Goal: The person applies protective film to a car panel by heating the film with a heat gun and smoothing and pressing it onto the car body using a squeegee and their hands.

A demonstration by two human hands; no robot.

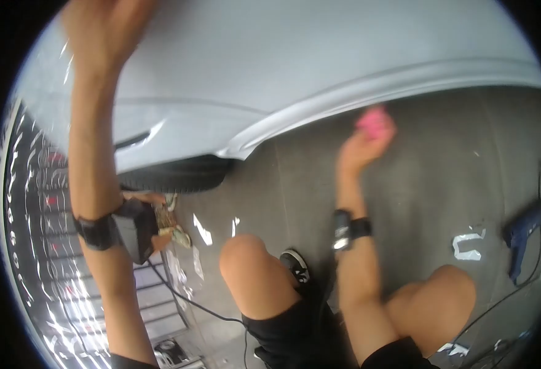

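My left hand [109, 27] is raised against the pale grey car panel [295, 43] at the upper left. Its fingers run out of the top of the view and are blurred. A small, bright pink thing [375, 123], too smeared to name, is gripped in my right hand [367, 147]. That hand is just below the lower edge of the car's sill [326, 111], over the floor. I cannot tell whether the pink thing touches the sill.
A tyre [184, 175] is under the car at left, with another person's shoe [181, 237] beyond it. A dark blue heat gun [522, 237] with a cord lies on the floor [295, 184] at right. White scraps [467, 245] are scattered around. A cable [197, 305] hangs from my left arm.
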